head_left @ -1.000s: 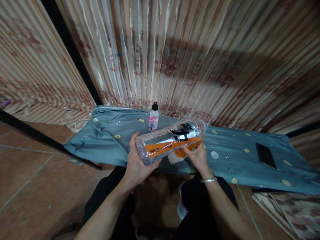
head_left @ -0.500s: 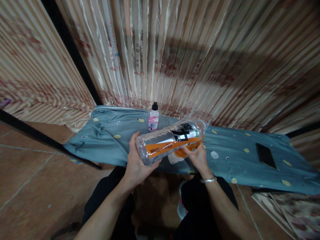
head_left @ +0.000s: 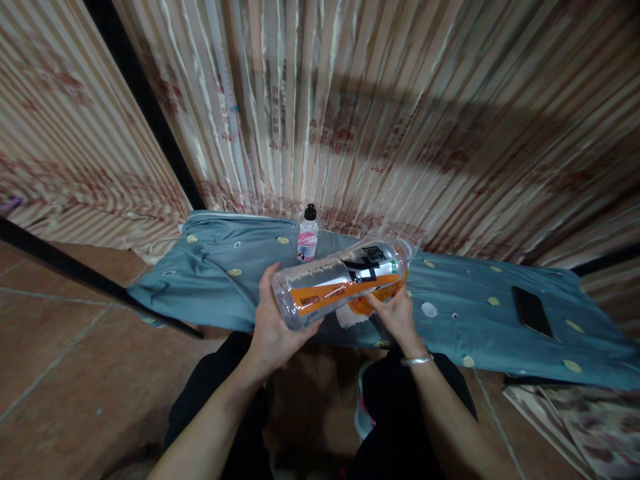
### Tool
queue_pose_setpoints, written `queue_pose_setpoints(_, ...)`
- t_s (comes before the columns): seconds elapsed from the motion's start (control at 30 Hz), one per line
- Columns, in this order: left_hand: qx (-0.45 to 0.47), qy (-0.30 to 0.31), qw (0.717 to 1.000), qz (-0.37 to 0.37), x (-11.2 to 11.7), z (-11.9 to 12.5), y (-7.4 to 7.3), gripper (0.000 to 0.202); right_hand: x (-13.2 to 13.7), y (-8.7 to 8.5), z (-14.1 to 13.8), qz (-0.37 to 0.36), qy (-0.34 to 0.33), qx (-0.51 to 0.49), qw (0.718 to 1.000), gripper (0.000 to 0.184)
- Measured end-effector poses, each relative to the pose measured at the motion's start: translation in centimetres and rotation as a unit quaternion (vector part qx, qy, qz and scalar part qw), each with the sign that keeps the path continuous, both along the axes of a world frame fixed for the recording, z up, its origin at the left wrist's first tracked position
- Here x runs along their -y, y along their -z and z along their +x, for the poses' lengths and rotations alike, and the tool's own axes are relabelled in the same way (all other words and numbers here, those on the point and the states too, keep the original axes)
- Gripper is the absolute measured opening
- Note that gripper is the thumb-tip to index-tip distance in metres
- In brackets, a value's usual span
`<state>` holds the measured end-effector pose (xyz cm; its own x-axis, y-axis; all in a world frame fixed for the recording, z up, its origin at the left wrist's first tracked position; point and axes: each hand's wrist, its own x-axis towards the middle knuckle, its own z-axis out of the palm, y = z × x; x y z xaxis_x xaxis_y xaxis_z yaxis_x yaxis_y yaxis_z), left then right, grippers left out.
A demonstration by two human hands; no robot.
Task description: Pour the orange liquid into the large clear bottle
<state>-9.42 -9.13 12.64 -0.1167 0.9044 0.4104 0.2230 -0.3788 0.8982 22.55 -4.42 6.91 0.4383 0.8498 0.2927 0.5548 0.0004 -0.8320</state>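
Note:
A large clear plastic bottle (head_left: pixel 340 281) with an orange, black and silver label lies tilted in the air over the near edge of a low surface covered with a blue-grey cloth (head_left: pixel 220 280). My left hand (head_left: pixel 273 330) is wrapped round its base end. My right hand (head_left: pixel 395 313) grips it from below near the neck end, fingers curled against the orange label. A loose strip of label (head_left: pixel 350 317) hangs under the bottle between my hands. The bottle's mouth points away to the right and has no cap on it.
A small bottle with a pink label and black cap (head_left: pixel 307 235) stands at the back of the cloth. A white cap (head_left: pixel 429 309) and a black phone (head_left: pixel 531 311) lie on the cloth to the right. A striped curtain (head_left: pixel 350 100) hangs behind. Tiled floor (head_left: pixel 75 360) lies left.

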Motion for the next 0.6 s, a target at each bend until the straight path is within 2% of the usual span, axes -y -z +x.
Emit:
queue_pose_setpoints(0.27,0.007,0.004,1.0,0.009,0.03,-0.15,0.4,0.123,-0.06,0.19,0.0,0.011,0.005,0.015,1.0,0.101)
queue_pose_setpoints(0.6,0.0,0.001,1.0,0.02,0.0,-0.18,0.44,0.121,0.0,0.09,0.0,-0.011,0.005,0.003,1.0,0.108)
